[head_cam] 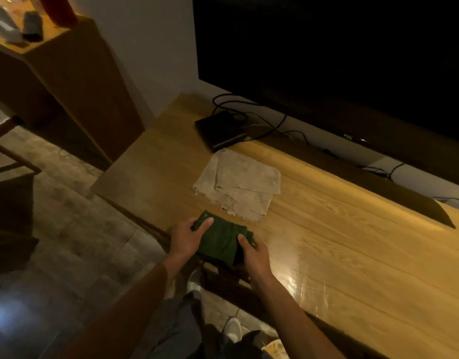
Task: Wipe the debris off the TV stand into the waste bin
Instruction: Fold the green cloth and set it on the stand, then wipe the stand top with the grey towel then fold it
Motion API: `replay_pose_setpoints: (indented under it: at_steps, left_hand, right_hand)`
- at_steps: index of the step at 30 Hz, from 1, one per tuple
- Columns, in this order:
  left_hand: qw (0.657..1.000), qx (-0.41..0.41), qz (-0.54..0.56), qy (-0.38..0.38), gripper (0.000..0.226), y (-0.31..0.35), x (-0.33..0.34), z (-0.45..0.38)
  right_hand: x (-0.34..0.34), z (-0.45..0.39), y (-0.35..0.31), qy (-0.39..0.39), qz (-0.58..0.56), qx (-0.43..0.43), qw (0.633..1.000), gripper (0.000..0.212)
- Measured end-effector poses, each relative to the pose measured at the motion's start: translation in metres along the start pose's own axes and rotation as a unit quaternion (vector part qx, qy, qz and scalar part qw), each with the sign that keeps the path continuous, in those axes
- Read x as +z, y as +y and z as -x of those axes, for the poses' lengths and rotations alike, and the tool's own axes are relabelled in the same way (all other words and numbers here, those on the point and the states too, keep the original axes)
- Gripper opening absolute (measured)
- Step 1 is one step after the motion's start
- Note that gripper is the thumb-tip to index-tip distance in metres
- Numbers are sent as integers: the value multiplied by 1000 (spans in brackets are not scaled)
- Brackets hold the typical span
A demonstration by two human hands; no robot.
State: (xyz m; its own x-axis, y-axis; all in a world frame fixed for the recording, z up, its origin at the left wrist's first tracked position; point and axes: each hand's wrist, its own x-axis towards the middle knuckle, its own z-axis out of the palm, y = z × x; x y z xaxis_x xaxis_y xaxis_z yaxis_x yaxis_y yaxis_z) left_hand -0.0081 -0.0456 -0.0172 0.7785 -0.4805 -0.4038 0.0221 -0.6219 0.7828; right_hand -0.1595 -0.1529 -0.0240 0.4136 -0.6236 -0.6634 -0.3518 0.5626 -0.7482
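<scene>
Head view looks down on a wooden TV stand [339, 242]. Both hands hold a folded green cloth [219, 242] at the stand's front edge: left hand [188, 238] grips its left end, right hand [253, 255] pinches its right end. Just beyond lies a crumpled beige cloth [238, 185], near a black box [219, 130] toward the back left corner, under the TV [339, 60].

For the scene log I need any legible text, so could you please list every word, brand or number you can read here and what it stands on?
Television lower bezel: a small logo, too blurred to read.
Black set-top box: no readable marking.
Green cloth and beige cloth: no text.
</scene>
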Motion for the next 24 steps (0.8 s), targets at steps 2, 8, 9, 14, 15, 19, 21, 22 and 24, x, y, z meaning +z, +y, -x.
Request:
replay_pose_setpoints:
  at_steps: [2, 8, 9, 14, 15, 19, 21, 22, 24]
  left_hand:
    - [1000, 2, -23, -8, 34, -2, -4, -22]
    - [980, 26, -156, -118, 30, -16, -18, -75]
    - [969, 39, -209, -129, 34, -16, -22, -83]
    - [945, 123, -291, -88, 45, 6, -37, -143]
    - [944, 123, -297, -77, 47, 15, -37, -159]
    - [957, 68, -278, -53, 74, 55, -15, -209]
    - [960, 53, -268, -69, 73, 70, 1, -221]
    - [966, 33, -247, -70, 72, 76, 8, -225]
    - [975, -16, -210, -72, 71, 84, 17, -232]
  right_hand:
    - [10, -12, -1, 10, 14, 16, 1000, 12]
    - [14, -40, -7, 37, 144, 13, 989, 6]
    - [11, -41, -12, 35, 180, 2, 983, 8]
    - [-23, -68, -46, 112, 380, -65, 916, 15]
    - [-28, -81, -57, 159, 388, -80, 904, 17]
    - [-38, -141, -111, 242, 323, -131, 905, 33]
    - [-36, -170, -136, 199, 290, -118, 928, 52]
    - [-35, -182, -147, 174, 292, -106, 934, 60]
    - [-30, -199, -160, 130, 313, -85, 937, 70]
